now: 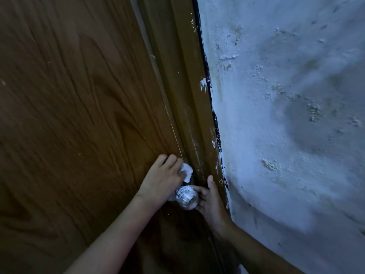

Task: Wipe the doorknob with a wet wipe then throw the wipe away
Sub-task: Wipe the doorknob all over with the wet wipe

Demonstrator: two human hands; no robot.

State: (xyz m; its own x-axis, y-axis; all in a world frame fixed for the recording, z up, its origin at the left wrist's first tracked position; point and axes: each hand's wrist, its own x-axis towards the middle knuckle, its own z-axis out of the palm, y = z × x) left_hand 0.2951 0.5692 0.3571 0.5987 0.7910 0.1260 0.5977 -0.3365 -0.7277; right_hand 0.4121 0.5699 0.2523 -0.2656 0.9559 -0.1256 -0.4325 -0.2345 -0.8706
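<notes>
A round silver doorknob (187, 197) sticks out of the brown wooden door (79, 115) near its right edge. My left hand (161, 179) grips a crumpled white wet wipe (186, 172) and holds it against the door behind and above the knob. A bit of the wipe also shows under that hand, left of the knob. My right hand (211, 201) holds the knob from the right side, fingers curled round it and the thumb pointing up along the frame.
The dark brown door frame (189, 95) runs beside the door's edge. To the right stands a rough, flaking white wall (286, 115) with paint smears along the frame. The scene is dim.
</notes>
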